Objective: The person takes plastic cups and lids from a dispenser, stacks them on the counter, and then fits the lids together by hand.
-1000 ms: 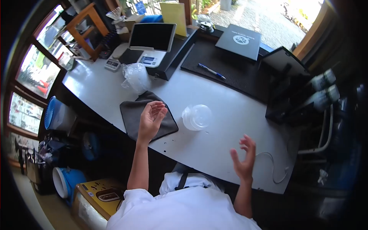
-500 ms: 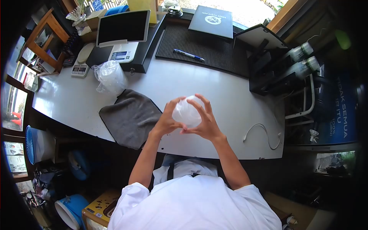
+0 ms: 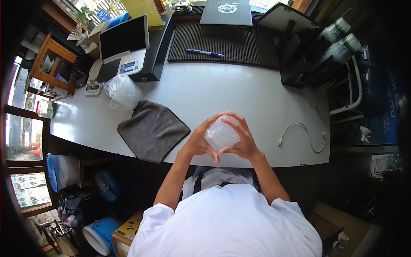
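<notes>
Between both palms, close over the front part of the white table, is a round, translucent plastic bundle that looks like a stack of clear lids or cups. My left hand curves round its left side, the thumb pointing down below it. Wrapped about the other side is my right hand, and the fingertips of both hands meet at the top. A grey cloth lies left of my left hand. Behind the cloth stands a crumpled clear plastic bag with translucent things inside.
A tablet on a stand and a small scale are at the back left. A pen lies on the black ribbed mat. Cup stacks lean in a black holder at right, and a white cable curls near the right edge.
The camera view has shifted. My hands have turned the plastic bundle a little and sit nearer the table's front edge; my fingertips have come together at the top.
</notes>
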`<state>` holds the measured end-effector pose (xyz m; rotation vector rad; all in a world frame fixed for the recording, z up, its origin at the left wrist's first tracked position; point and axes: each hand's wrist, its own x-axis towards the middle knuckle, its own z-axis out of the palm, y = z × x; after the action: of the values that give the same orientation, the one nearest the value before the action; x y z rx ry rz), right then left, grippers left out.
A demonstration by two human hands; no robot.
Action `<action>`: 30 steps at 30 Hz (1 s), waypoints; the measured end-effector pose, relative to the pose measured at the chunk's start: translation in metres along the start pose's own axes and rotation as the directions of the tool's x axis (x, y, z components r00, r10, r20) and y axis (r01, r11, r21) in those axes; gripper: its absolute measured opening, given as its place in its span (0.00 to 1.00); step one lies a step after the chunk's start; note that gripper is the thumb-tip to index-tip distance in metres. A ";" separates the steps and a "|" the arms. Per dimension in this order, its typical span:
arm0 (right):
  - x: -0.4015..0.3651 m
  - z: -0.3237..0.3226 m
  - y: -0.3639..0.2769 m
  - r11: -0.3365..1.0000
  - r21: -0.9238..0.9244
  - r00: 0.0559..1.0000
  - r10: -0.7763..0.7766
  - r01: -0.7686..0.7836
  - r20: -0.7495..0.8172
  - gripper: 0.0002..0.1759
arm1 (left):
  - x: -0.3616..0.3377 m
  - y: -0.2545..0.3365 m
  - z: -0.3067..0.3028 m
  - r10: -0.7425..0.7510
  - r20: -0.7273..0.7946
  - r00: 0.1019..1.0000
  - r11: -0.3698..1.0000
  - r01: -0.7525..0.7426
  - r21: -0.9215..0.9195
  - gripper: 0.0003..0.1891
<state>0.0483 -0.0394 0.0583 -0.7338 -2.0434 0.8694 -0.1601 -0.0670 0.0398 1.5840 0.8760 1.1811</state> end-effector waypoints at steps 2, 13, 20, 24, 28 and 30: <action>-0.003 -0.005 0.003 1.000 0.026 1.000 0.014 -0.015 0.007 0.54 | 0.003 0.007 0.008 -0.059 -0.025 0.998 0.986 0.062 0.153 0.67; -0.010 -0.024 0.005 1.000 0.008 0.990 -0.011 0.013 -0.143 0.33 | 0.012 0.020 0.047 -0.141 -0.162 0.977 0.954 0.177 0.240 0.56; -0.016 -0.046 0.016 0.993 -0.086 0.941 0.048 -0.081 -0.334 0.33 | 0.010 0.014 0.049 -0.119 -0.221 0.968 0.952 0.175 0.252 0.58; -0.041 -0.031 0.037 0.939 -0.159 0.908 0.237 -0.306 -0.346 0.42 | 0.003 0.009 0.036 -0.057 -0.252 0.966 0.943 0.135 0.303 0.58; -0.050 -0.018 0.045 0.817 -0.471 0.935 0.221 -0.333 -0.278 0.49 | -0.005 0.003 0.010 -0.058 -0.284 0.957 0.978 0.112 0.178 0.59; -0.043 -0.015 0.029 0.717 -0.615 0.944 0.227 -0.327 -0.238 0.52 | -0.007 0.001 0.001 -0.039 -0.270 0.962 0.978 0.092 0.187 0.59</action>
<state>0.0893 -0.0488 0.0243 -1.4753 -2.1285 0.2059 -0.1612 -0.0736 0.0386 1.5608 1.2455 1.3103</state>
